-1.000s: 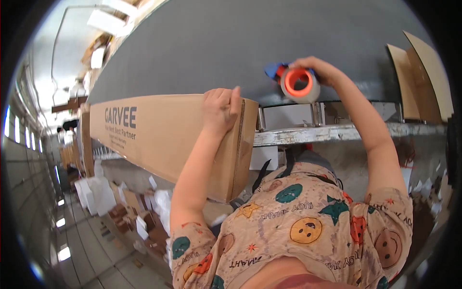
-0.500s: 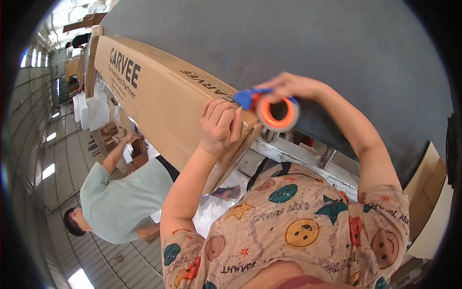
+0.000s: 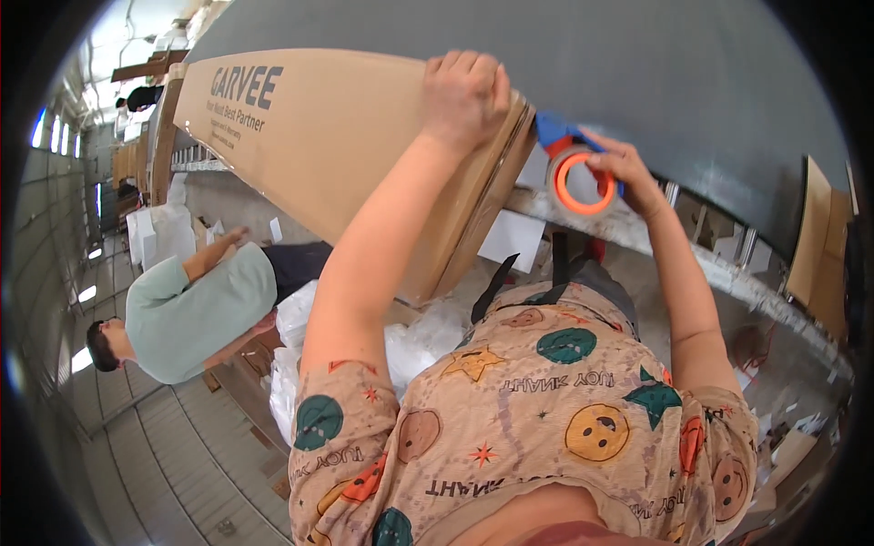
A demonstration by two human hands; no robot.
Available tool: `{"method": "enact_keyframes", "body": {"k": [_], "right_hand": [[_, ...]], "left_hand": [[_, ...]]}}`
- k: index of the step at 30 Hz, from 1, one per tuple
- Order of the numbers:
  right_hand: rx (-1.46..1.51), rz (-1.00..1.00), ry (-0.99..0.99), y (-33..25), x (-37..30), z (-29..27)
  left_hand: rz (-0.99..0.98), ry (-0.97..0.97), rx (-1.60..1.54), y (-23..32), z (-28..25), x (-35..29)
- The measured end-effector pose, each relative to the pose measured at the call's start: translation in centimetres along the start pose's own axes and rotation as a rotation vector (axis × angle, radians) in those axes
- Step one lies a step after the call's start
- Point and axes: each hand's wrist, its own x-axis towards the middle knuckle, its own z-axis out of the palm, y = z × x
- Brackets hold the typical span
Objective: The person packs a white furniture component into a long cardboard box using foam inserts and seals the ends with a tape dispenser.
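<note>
A long brown cardboard box [image 3: 346,146] with dark printing stretches from the far left to just ahead of me. My left hand [image 3: 466,98] is closed over its upper edge close to the near end, the fingertips hidden behind that edge. Just right of the box's end, my right hand [image 3: 626,171] grips a blue and red tape dispenser [image 3: 555,134]. The dispenser carries a tape roll with an orange core [image 3: 566,188]. Its blue front reaches the upper corner of the box end; whether it touches I cannot tell.
The box rests on a wide dark grey work surface [image 3: 655,73] with a pale worn metal edge [image 3: 719,273]. Another person [image 3: 205,305] in a light green shirt is at the left. White plastic wrapping [image 3: 414,341] lies below the box. Cardboard pieces [image 3: 815,255] stand at the right.
The box has tipped, showing more of its printed side and near end. My left hand has moved up and right along it. The dispenser has shifted right and up, off the box top.
</note>
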Motion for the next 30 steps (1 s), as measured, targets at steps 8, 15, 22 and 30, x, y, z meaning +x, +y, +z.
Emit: {"method": "enact_keyframes", "body": {"k": [8,15,22,30], "right_hand": [[0.295,-0.359,0.437,5.6,-3.3,15.1],[-0.132,-0.225,0.244,17.9,-16.3,38.6],[-0.033,-0.115,0.267,12.4,-5.4,36.6],[-0.591,-0.09,-0.038,10.4,2.5,42.3]], "left_hand": [[0.037,0.141,-0.132,-3.5,0.8,-1.1],[-0.069,0.221,-0.509,-6.3,-14.9,-15.6],[-0.584,0.202,-0.526,-10.6,-23.7,-32.3],[-0.799,0.197,-0.678,-4.7,-23.7,-29.9]]}}
